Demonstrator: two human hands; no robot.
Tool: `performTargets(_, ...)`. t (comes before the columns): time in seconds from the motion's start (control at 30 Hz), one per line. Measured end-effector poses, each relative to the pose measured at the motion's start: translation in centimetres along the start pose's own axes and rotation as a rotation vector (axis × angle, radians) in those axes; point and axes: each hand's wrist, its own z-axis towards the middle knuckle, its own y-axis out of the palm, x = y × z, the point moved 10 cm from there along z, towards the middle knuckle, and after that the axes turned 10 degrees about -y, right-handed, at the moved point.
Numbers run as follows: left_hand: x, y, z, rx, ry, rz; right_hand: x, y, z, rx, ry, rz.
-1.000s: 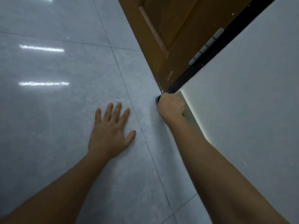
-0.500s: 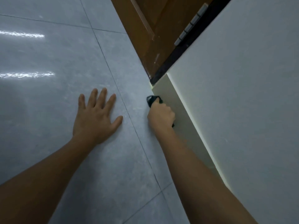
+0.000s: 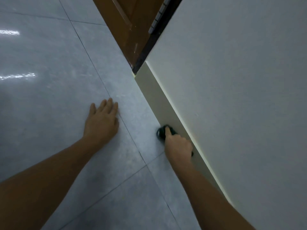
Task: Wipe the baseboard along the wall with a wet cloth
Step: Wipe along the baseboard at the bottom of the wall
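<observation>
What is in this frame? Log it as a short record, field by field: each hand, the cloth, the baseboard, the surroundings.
left hand: left hand flat on the tiled floor, palm down, holding nothing
right hand: right hand closed on the cloth
cloth: dark cloth pressed to the baseboard near the floor
baseboard: pale baseboard along the white wall
surroundings: brown wooden door beyond the baseboard's far end
</observation>
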Motion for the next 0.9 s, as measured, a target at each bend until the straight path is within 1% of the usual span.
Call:
performTargets(0.07,2.6,1.9,-3.2,0.009,0.042,-0.054,0.7,3.5,-3.6,-0.094,0.015,0.04)
performTargets(0.13,4.0,3.7,-5.7,-0.007,0.053,-0.041,2.1,4.3,-5.6,-0.09,0.005,0.017)
performTargets(0.17,4.4,4.3,-6.5,0.002,0.057,-0.02,3.2,3.4,-5.8,-0.048,0.012,-0.01)
performTargets(0.23,4.6,4.6,-7.0,0.041,0.06,0.015,4.5,0.7,-5.5,0.128,0.01,-0.077)
performTargets(0.3,4.5,4.7,-6.9,0.055,0.057,0.036,4.9,-0.9,-5.9,0.231,0.059,-0.055)
performTargets(0.4,4.5,4.6,-6.9,0.052,0.042,0.035,3.6,3.1,-5.7,0.043,0.011,0.031)
performTargets(0.47,4.6,4.6,-7.0,0.056,0.044,0.037,3.2,4.1,-5.7,0.02,0.003,0.06)
performTargets(0.5,4.7,4.5,-7.0,0.065,0.046,0.037,3.9,3.7,-5.7,0.05,0.062,0.069)
performTargets(0.57,4.7,4.5,-6.9,0.073,0.043,0.04,5.0,1.6,-6.3,0.244,0.142,0.046)
performTargets(0.6,4.7,4.5,-6.9,0.077,0.037,0.039,5.2,0.9,-6.6,0.296,0.17,0.039)
performTargets(0.63,4.6,4.6,-6.9,0.08,0.035,0.039,5.0,0.9,-6.5,0.292,0.157,0.031)
performTargets(0.73,4.7,4.6,-7.1,0.077,0.039,0.052,3.1,3.2,-4.8,0.081,0.055,0.175)
performTargets(0.77,4.7,4.6,-7.0,0.078,0.038,0.051,2.9,2.6,-3.9,0.095,0.045,0.205)
performTargets(0.83,4.8,4.7,-6.9,0.083,0.035,0.048,2.8,-0.4,-1.3,0.234,0.061,0.206)
performTargets(0.9,4.8,4.7,-6.9,0.089,0.039,0.051,2.0,-3.3,0.8,0.301,0.039,0.172)
